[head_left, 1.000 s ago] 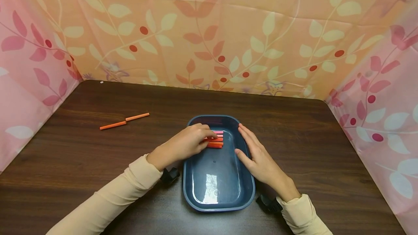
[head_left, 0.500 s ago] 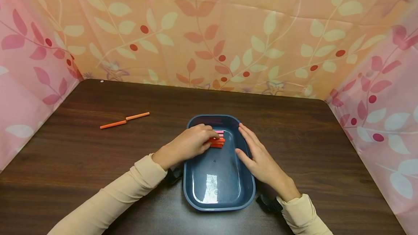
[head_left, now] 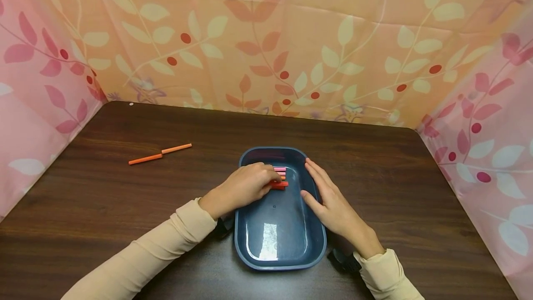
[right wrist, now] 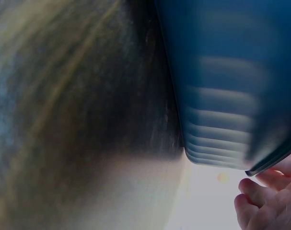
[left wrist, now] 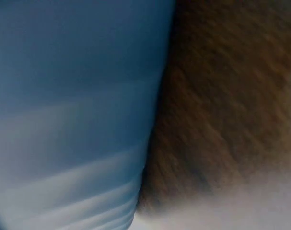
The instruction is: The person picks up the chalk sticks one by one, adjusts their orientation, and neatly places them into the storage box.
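Observation:
In the head view, a deep blue plastic tub [head_left: 275,240] stands in front of me with several thin sticks lying side by side in its far-left part. Among them are a pink stick [head_left: 280,169] and a red stick [head_left: 285,184]. My left hand [head_left: 250,183] reaches over the left rim, fingers curled down, and pinches the red stick; its fingertips are partly hidden. Along the right rim, my right hand [head_left: 331,203] rests with straight fingers and the thumb inside. The right wrist view shows fingertips of the right hand [right wrist: 265,199] at the rim.
Two orange sticks lie nearly end to end on the dark wooden table [head_left: 104,207], left of the tub: a darker orange stick [head_left: 145,159] and a lighter orange stick [head_left: 176,148]. A floral curtain [head_left: 266,36] surrounds the table's back and sides.
My left hand has moved slightly right and the red stick has shifted right and nearer to me, uncovering an orange stick end. The right hand stays at the rim.

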`<state>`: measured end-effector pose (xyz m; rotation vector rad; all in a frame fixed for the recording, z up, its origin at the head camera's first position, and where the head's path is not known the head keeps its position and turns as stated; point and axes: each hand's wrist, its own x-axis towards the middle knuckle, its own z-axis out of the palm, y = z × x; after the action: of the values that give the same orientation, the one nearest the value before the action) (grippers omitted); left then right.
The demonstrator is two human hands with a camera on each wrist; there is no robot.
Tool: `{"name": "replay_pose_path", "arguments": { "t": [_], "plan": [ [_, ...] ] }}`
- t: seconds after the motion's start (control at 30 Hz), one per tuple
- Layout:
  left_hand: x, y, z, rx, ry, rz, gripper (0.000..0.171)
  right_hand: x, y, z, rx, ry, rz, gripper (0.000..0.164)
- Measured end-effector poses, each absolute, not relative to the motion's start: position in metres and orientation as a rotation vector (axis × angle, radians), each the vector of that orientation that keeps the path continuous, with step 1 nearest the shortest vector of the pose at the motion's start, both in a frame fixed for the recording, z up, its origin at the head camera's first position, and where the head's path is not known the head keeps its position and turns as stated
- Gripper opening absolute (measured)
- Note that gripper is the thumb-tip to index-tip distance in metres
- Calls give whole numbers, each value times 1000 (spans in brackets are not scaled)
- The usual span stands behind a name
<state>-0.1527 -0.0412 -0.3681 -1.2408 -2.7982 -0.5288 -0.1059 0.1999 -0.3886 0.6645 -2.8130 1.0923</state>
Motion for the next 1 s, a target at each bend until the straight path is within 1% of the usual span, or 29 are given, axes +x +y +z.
{"name": "replay_pose_path", "arguments": {
  "t": [0.47, 0.8, 1.0],
  "plan": [
    [-153, -41, -371, -1258, -2790, -518, 24, -106, 200, -390, 674, -2806, 1093, 68],
    [-152, -41, -370, -1260, -2815, -529, 18, -107, 200, -390, 687, -2786, 1086, 67],
    [-152, -40, -369, -1258, -2829, -512, 21, -106, 200, -389, 678, -2786, 1080, 67]
  ]
}}
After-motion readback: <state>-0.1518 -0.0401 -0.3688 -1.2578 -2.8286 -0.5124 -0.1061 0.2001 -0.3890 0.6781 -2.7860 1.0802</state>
